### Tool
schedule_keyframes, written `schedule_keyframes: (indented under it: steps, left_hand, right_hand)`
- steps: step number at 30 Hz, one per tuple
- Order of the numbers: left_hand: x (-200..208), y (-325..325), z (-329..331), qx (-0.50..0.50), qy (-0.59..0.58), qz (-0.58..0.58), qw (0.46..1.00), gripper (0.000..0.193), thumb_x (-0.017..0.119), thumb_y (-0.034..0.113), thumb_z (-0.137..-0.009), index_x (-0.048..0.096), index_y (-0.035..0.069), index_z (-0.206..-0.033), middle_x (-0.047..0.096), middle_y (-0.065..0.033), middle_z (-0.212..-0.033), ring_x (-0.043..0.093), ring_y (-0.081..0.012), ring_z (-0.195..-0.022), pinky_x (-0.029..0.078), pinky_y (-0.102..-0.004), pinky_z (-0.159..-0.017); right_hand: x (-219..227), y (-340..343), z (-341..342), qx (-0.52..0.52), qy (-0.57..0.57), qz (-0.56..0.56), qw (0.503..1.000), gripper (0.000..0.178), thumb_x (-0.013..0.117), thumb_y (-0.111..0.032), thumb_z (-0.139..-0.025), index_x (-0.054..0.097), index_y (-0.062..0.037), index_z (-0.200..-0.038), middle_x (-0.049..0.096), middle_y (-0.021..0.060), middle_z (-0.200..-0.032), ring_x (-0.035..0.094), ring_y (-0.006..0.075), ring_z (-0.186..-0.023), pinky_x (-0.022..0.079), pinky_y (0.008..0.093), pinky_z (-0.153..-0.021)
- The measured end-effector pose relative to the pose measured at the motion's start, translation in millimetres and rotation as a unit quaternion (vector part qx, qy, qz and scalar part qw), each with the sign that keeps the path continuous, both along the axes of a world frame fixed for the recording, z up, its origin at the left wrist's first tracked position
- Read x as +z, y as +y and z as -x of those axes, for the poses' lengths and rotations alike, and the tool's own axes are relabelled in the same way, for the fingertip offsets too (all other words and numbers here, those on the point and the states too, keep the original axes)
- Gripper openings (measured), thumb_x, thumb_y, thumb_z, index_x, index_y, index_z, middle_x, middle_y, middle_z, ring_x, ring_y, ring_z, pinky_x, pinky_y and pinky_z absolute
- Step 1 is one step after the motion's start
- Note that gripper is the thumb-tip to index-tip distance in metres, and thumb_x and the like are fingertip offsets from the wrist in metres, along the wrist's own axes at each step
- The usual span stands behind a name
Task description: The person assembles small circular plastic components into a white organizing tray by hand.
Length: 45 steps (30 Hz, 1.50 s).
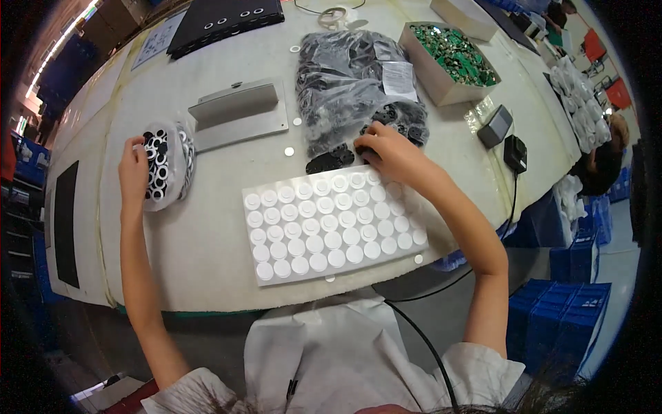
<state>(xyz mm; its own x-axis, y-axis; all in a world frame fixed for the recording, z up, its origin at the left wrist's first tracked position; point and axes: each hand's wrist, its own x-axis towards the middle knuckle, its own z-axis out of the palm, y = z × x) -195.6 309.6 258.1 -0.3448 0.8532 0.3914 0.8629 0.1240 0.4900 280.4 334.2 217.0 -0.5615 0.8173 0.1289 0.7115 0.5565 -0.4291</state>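
Observation:
At the left, my left hand (pixel 134 169) is at the edge of a clear plastic tub (pixel 187 165), its fingertips curled in over the rim. The tub holds black and white rings (pixel 158 169); what those fingertips grip, if anything, is hidden. My right hand (pixel 389 153) reaches to the mouth of a clear plastic bag (pixel 345 76) full of black parts. Its fingers are bent together around a small black part, mostly covered by the hand. More loose black parts (pixel 331 160) lie beside it. Between my forearms a white tray (pixel 249 265) carries rows of round white pieces (pixel 333 240).
A grey metal angled stand (pixel 238 114) sits behind the tub. At the back right is a box of green circuit boards (pixel 452 55). Black adapters (pixel 515 153) with a cord lie at the right. Small white discs (pixel 289 152) are scattered about. Blue crates (pixel 555 317) stand beyond the table.

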Motion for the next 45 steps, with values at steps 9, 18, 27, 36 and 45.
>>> schedule_keyframes:
  steps: [9, 18, 27, 36, 45]
  left_hand:
    - [5.5, -61.1, -108.1, -0.159, 0.005, -0.047, 0.986, 0.014, 0.048, 0.008, -0.088, 0.057, 0.002, -0.096, 0.052, -0.0085, -0.070, 0.051, -0.0174, -0.061, 0.040, -0.0281, -0.056]
    - [16.1, -86.0, -231.9, -0.507, -0.069, 0.143, 0.847, 0.020, 0.053, -0.003, -0.076, 0.058, 0.004, -0.095, 0.054, -0.0109, -0.088, 0.051, -0.0268, -0.083, 0.043, -0.0336, -0.073]
    - [12.0, -48.7, -276.4, -0.532, -0.116, 0.126, 0.829, 0.016, 0.050, 0.000, -0.081, 0.056, 0.002, -0.096, 0.055, -0.0113, -0.085, 0.052, -0.0267, -0.082, 0.042, -0.0327, -0.073]
    - [-14.4, -31.8, -303.8, -0.587, -0.031, 0.151, 0.795, 0.019, 0.053, 0.002, -0.078, 0.058, 0.002, -0.097, 0.053, -0.0122, -0.092, 0.051, -0.0263, -0.088, 0.043, -0.0343, -0.076]
    - [-22.7, -28.5, -316.1, -0.572, 0.016, 0.148, 0.806, 0.017, 0.056, 0.003, -0.076, 0.057, 0.004, -0.093, 0.050, -0.0105, -0.086, 0.051, -0.0267, -0.083, 0.044, -0.0354, -0.071]
  right_hand:
    - [-8.3, 10.1, 1.1, -0.011, 0.040, 0.058, 0.997, 0.021, 0.058, -0.009, -0.077, 0.056, -0.0034, -0.097, 0.056, 0.0166, -0.091, 0.053, 0.0346, -0.089, 0.044, 0.0399, -0.077]
    - [-20.9, 7.1, 11.1, -0.040, 0.087, -0.032, 0.995, 0.020, 0.048, -0.008, -0.083, 0.054, -0.0024, -0.101, 0.058, 0.0167, -0.096, 0.056, 0.0345, -0.090, 0.045, 0.0408, -0.078]
    - [-12.2, 27.7, -9.7, -0.085, 0.263, 0.014, 0.961, 0.031, 0.046, -0.012, -0.091, 0.040, -0.0007, -0.119, 0.061, 0.0158, -0.091, 0.062, 0.0263, -0.069, 0.049, 0.0323, -0.062]
    - [-1.6, 23.0, -25.6, -0.131, 0.494, 0.264, 0.818, 0.031, 0.046, -0.019, -0.092, 0.046, 0.0037, -0.113, 0.063, 0.0098, -0.092, 0.062, 0.0126, -0.065, 0.051, 0.0248, -0.052]
    - [4.8, 9.1, -13.9, -0.069, 0.400, 0.234, 0.884, 0.031, 0.050, -0.028, -0.091, 0.061, 0.0007, -0.086, 0.064, 0.0040, -0.078, 0.056, 0.0081, -0.064, 0.047, 0.0228, -0.055]
